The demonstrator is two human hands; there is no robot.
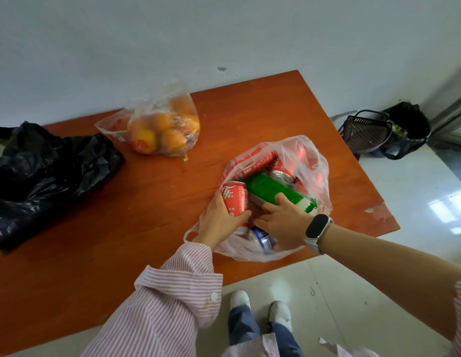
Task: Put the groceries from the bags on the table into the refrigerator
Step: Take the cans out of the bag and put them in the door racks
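Gripping a red cola can (234,199) around its middle, the person's left hand (219,220) held it upright at the near left edge of a clear plastic bag (319,176) on the orange table (147,202). The right hand (283,222), a smartwatch (318,228) on its wrist, reached into the same bag with fingers curled over the lower end of a green bottle (275,193) lying slantwise; whether it had truly closed on the bottle could not be told. More red cans (282,173) lay deeper in the bag, and a blue can (262,239) sat under the right palm.

Full cans would likely be heavy for their size, rigid and smooth, best taken around the barrel, as the left hand had this one. The thin bag looked soft and slack, offering no support.

Further back, a second clear bag held oranges (162,132), probably firm but prone to rolling once loose. A crumpled black bag (44,171) lay at the table's left end, and a dark basket (365,130) stood on the floor beyond. No refrigerator was in sight.
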